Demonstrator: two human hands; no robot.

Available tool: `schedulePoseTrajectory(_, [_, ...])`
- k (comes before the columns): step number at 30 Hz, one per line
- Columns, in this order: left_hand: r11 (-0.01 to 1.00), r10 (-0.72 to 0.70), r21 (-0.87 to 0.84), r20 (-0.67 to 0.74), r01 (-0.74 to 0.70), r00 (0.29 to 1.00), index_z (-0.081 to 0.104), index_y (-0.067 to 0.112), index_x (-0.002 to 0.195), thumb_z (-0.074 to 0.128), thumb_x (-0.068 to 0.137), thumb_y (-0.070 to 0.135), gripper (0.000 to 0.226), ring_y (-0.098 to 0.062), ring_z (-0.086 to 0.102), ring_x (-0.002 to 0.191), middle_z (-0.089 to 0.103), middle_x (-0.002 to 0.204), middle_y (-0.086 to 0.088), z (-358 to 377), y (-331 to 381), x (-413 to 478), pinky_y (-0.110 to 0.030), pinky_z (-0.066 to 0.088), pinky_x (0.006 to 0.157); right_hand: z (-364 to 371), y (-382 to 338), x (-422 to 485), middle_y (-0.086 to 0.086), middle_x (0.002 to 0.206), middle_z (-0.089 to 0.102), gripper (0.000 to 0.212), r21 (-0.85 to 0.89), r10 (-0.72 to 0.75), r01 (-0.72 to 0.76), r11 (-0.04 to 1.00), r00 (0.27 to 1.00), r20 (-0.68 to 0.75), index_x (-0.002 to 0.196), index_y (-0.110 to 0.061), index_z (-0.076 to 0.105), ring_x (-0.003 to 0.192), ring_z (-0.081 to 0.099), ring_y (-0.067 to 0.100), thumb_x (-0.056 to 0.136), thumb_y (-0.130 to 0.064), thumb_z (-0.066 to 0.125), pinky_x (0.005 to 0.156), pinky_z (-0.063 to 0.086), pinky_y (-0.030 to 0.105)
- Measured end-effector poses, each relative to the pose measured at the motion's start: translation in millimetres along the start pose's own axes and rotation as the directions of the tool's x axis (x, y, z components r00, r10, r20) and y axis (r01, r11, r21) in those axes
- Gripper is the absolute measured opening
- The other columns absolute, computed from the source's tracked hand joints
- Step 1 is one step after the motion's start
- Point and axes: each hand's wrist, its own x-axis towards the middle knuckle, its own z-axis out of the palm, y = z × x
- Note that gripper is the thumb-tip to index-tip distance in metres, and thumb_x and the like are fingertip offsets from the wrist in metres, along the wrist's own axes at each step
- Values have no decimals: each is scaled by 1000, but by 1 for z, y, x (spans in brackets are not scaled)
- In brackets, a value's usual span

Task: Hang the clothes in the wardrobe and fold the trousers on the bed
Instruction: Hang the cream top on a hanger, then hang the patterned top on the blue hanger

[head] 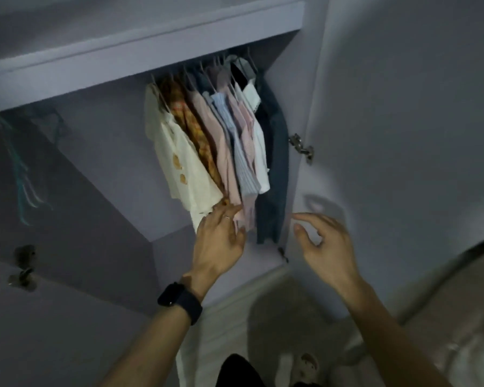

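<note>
Clothes (pixel 221 141) are hanging in a tight bunch toward the right end of the open wardrobe (pixel 151 51), all on thin hangers (pixel 190 76) under the top shelf. A cream top (pixel 179 163) is sitting on the left of the bunch and a dark denim piece (pixel 274 152) on the far right. Packing them that close is probably leaving room on the left for whatever is coming next.

The person's left hand (pixel 218 241), the one wearing the black watch (pixel 179 301), is reaching into the bottom hems of the pink shirts. Its fingers are lying fairly straight against the fabric, so the grip is wide and touching, not pinching anything. Looks to me like it's smoothing or nudging the row so the shirts are hanging flat.

The right hand (pixel 324 247) is hovering just beside the denim piece, in front of the open door (pixel 403 135) and below the hinge (pixel 301 146). Its grip is loose and wide too, with the fingers a bit curled around nothing. It's probably waiting there to steady that end of the row.

As for the trousers, I can't tell where they are. The denim piece might be a pair, but it's too dim and blurry to say. A corner of what's likely the bed (pixel 458 317) is showing lower right, with nothing readable on it. So the hanging part is looking mostly done and the folding not yet begun.
</note>
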Motion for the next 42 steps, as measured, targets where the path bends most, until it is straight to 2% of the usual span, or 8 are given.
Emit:
schedulePoseTrajectory(4, [993,119,-40,192,-114,974,60,17,135,49,89,35,50,-29,60,114,64,130,-5,50,25,3,-43,48,101,-26,34,-48,-6,111,74,16,-130,128,-139,982,988,-90,108,-21,76,102,62,15,96,-22,67,92,38,11])
schedulePoseTrajectory(10, [858,514,-257,394,-446,762,58,15,138,60,97,28,42,-24,59,118,62,134,-2,106,79,-7,-41,48,101,-74,40,-139,-4,109,74,27,-241,344,-456,857,853,-392,108,-22,76,98,62,16,94,-36,58,87,43,23])
schedulePoseTrajectory(14, [715,693,-369,488,-595,531,65,12,130,60,90,25,42,-30,64,110,69,124,-7,138,130,-51,-39,51,94,-102,16,-241,-3,113,74,19,-193,502,-733,653,609,-614,111,-22,76,104,60,18,93,-20,70,91,43,25])
schedulePoseTrajectory(18, [549,794,-504,563,-667,229,57,19,139,60,95,24,44,-25,57,123,61,137,-3,154,182,-114,-33,43,102,-114,-25,-335,0,113,73,19,-40,577,-894,446,322,-750,114,-21,74,105,64,23,96,-26,68,94,50,39])
schedulePoseTrajectory(26, [332,815,-654,562,-680,-142,55,23,140,55,97,28,43,-20,54,127,57,141,2,182,265,-231,-34,43,107,-110,-57,-468,-4,115,71,23,218,582,-961,172,-80,-809,118,-28,71,110,62,24,96,-31,65,93,44,34])
schedulePoseTrajectory(31, [248,747,-639,605,-728,-277,52,25,143,53,99,30,45,-20,54,127,54,145,3,215,305,-292,-32,41,106,-120,-35,-534,-4,119,70,25,344,615,-935,86,-221,-757,120,-26,70,115,61,24,96,-30,65,96,45,36])
schedulePoseTrajectory(38, [227,601,-564,723,-794,-342,50,23,144,51,98,29,47,-18,48,133,43,151,4,317,329,-361,-32,40,109,-140,36,-625,-1,130,66,36,480,746,-873,-83,-374,-551,129,-24,63,117,62,22,96,-38,62,93,50,35])
schedulePoseTrajectory(42, [228,494,-498,800,-837,-342,43,23,149,52,98,32,53,-21,48,133,29,160,1,396,326,-393,-36,46,104,-149,108,-664,5,136,58,50,488,833,-852,-190,-403,-379,142,-21,50,105,64,22,97,-42,59,89,50,34])
